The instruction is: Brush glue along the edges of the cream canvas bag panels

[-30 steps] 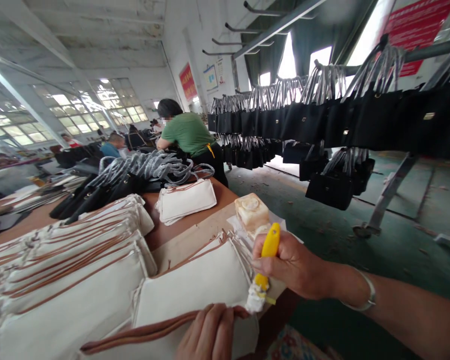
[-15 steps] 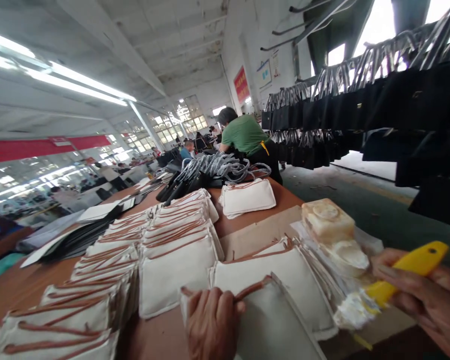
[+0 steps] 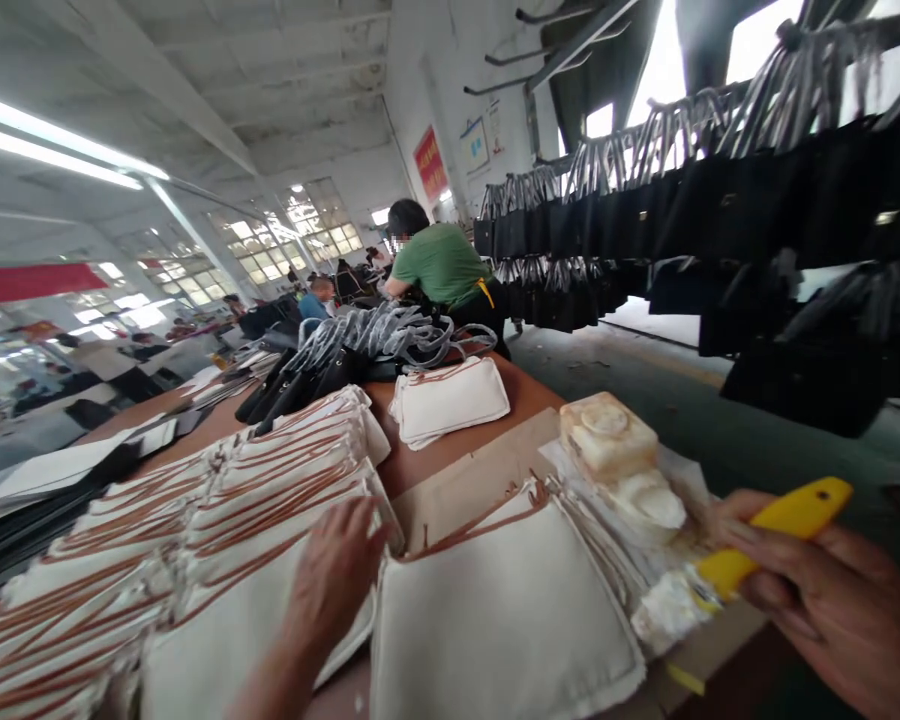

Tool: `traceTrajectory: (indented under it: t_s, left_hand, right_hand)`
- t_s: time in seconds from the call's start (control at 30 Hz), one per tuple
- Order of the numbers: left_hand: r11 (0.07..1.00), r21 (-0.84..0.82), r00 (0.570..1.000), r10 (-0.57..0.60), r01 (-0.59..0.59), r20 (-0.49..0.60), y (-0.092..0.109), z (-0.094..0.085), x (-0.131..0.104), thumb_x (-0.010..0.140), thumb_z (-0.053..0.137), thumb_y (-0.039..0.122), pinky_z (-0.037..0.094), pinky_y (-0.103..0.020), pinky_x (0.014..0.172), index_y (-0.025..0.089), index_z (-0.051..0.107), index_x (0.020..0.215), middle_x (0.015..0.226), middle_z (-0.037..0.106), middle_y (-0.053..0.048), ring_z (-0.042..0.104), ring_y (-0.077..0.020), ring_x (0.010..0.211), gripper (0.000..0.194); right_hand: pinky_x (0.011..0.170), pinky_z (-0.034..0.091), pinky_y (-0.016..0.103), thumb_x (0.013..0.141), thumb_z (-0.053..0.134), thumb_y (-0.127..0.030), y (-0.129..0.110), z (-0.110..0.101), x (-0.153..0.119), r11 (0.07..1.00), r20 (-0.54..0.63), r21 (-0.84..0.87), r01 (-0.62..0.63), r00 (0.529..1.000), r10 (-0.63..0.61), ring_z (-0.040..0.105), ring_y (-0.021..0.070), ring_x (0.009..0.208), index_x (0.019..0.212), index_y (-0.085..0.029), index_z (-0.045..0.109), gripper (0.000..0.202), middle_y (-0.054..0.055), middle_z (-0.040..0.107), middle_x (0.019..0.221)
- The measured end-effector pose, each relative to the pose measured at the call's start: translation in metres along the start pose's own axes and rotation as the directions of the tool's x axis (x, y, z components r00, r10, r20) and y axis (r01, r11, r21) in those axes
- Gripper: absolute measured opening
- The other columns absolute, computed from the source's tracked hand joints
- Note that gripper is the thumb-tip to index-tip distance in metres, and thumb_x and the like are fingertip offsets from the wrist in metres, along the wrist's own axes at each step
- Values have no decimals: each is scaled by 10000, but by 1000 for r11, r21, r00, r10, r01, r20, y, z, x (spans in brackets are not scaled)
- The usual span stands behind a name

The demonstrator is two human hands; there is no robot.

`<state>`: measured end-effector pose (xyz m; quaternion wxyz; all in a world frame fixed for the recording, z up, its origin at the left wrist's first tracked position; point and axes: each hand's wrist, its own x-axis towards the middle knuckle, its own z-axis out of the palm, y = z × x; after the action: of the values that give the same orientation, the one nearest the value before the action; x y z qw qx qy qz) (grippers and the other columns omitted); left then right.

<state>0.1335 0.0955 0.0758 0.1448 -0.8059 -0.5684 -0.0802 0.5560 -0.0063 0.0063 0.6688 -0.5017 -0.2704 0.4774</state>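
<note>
The right hand (image 3: 817,590) is clenched around a yellow plastic-handled brush (image 3: 765,535), fingers wrapped over the middle of the handle. The handle's free end sticks up and to the right past the thumb, while the working end points down and left, out of the fist, and ends in a clump of whitish, paste-clotted bristles (image 3: 664,612). Those bristles sit just beside the right edge of the nearest cream canvas pouch with brown leather trim (image 3: 495,610), which lies flat at the near edge of the brown wooden table (image 3: 450,455) on top of a sheet of tan cardboard (image 3: 472,480). Whether bristles and pouch actually touch cannot be told.

The left hand (image 3: 330,580) lies palm down, fingers spread and grasping nothing, on a fanned stack of cream canvas pouches (image 3: 217,520) just left of the nearest pouch. Its fingertips reach the stack's right edge.

Just beyond the brush end stands a pale yellowish block of wax or paste (image 3: 607,438), resting on crumpled white wrapping (its lower part looks smeared white). Farther along the table lies a small separate pile of cream pouches (image 3: 450,400), then a heap of black bags with grey wrapped handles (image 3: 360,345). A person in a green shirt (image 3: 439,265) stands at the table's far end, and rows of black bags hanging from a rail (image 3: 682,210) fill the right side.
</note>
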Motion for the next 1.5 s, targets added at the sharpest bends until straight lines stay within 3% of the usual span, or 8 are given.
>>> traceTrajectory:
  t_s: [0.27,0.73,0.87,1.0,1.1,1.2,1.3,1.5]
  left_hand:
    - [922,-380,965,168,-80,203,152,55,38,942,492,307,445,-255,788,263,656,1046,998,661,-24,616,-180,949,199]
    - [968,-230,990,71,-97,-119,155,49,20,957,510,272,453,-273,710,217,652,1038,885,645,-29,634,-169,798,172]
    - [945,-88,798,214,-316,-563,148,17,-11,946,564,243,446,-210,686,205,638,1029,835,650,-11,636,-113,732,117]
    - [916,18,712,323,-400,-623,156,0,-23,888,646,180,439,-233,684,179,634,957,760,639,-3,603,-120,684,69]
    - [946,-46,821,255,-322,-511,166,-2,-14,907,614,214,433,-268,748,225,630,1022,849,656,-7,610,-151,783,117]
    - [972,-222,996,64,-77,-66,172,4,8,944,504,261,420,-302,830,239,608,970,1077,639,-34,589,-192,989,110]
    - [952,-295,963,1,82,269,174,19,36,898,502,261,420,-307,779,218,586,908,1024,663,-51,607,-218,967,95]
    - [899,-411,912,32,153,408,181,59,71,825,567,338,381,-284,700,207,645,964,868,701,-52,639,-219,830,206]
  right_hand:
    - [385,207,184,711,820,-433,-33,10,-2,996,14,85,-33,999,32,307,91,464,794,-170,676,311,-36,410,518]
    - [425,252,181,765,793,-425,-49,-21,-9,983,22,183,-7,1000,3,273,63,428,806,-165,672,290,-67,372,458]
    - [406,236,176,768,792,-403,-54,-33,-9,977,7,215,10,1000,-12,285,62,433,820,-161,684,270,-50,408,478]
    - [386,205,170,733,820,-367,-59,-36,-12,966,-30,257,37,999,-31,280,54,429,783,-165,673,255,-49,402,488]
    - [385,206,167,725,826,-378,-63,-37,-16,962,-24,269,48,999,-44,282,50,426,772,-164,671,269,-45,412,497]
    - [387,212,167,724,827,-379,-65,-38,-19,963,-18,263,57,998,-54,282,44,410,767,-160,672,272,-48,410,477]
    - [389,211,168,723,826,-384,-64,-37,-20,961,-38,268,69,997,-61,278,41,393,772,-159,676,274,-56,396,448]
    - [401,225,179,765,789,-372,-62,-34,-18,962,-12,266,58,998,-57,270,43,384,747,-161,658,249,-62,381,426]
